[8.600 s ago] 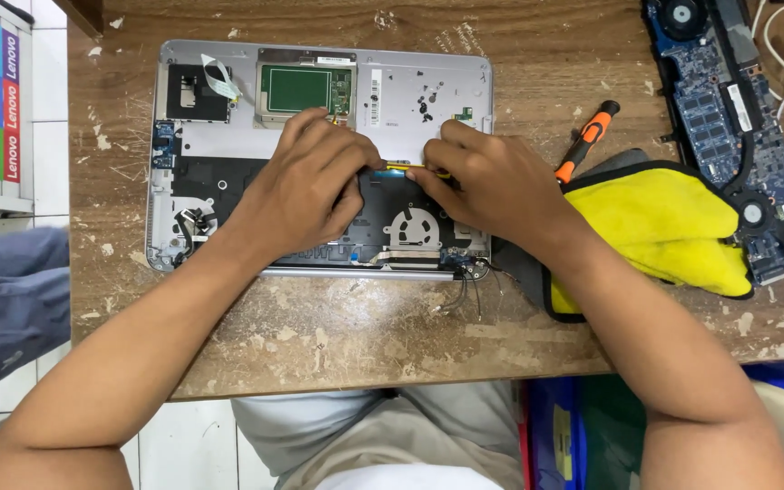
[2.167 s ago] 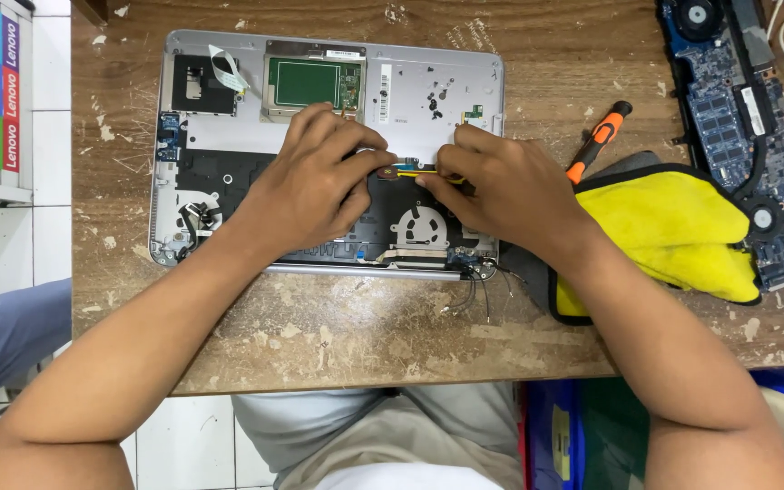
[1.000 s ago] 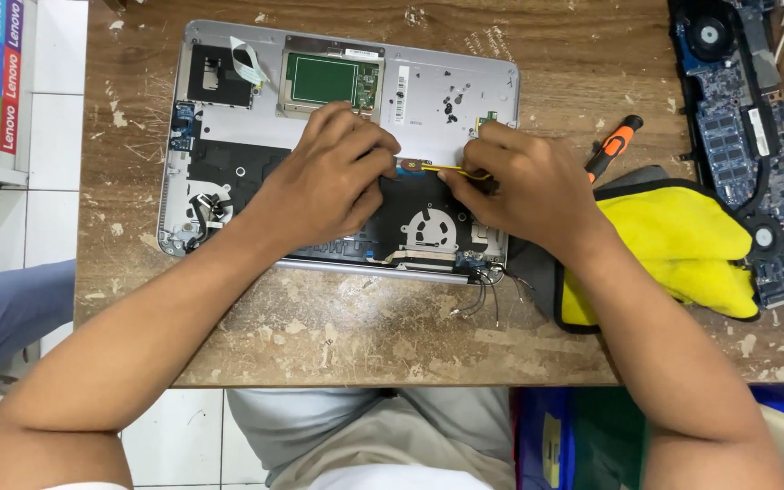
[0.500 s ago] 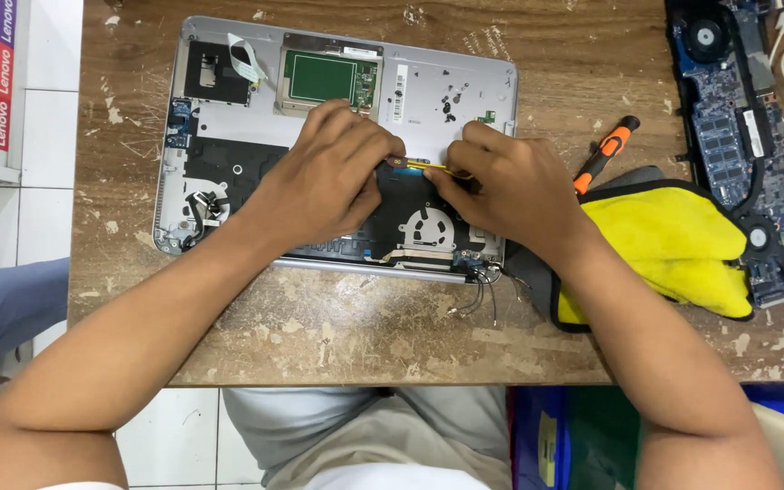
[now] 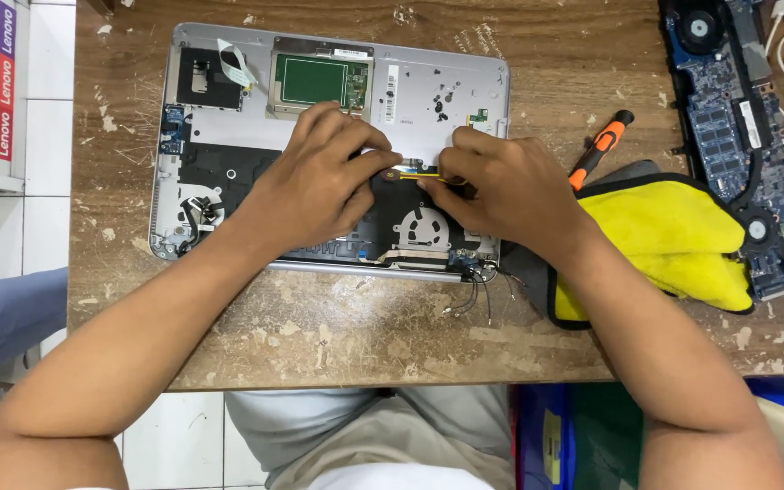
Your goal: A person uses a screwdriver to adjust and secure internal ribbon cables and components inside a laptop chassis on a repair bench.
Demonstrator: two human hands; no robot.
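Scarred wooden counter (image 5: pixel 338 336) carries our opened laptop (image 5: pixel 446 86) at its far edge; our left hand (image 5: pixel 315 186) and right hand (image 5: pixel 505 186) together pinch a thin yellow tool (image 5: pixel 421 177) over it.

An opened laptop shell (image 5: pixel 428 86) is lying on a table (image 5: pixel 338 336). Both hands are resting on it, left hand (image 5: pixel 315 186) beside right hand (image 5: pixel 501 186). To the right are lying a screwdriver (image 5: pixel 599 145), a cloth (image 5: pixel 673 236), then a circuit board (image 5: pixel 737 136).

left hand (image 5: pixel 319 181) curled palm-down, right hand (image 5: pixel 501 186) pinching, fingertips meeting
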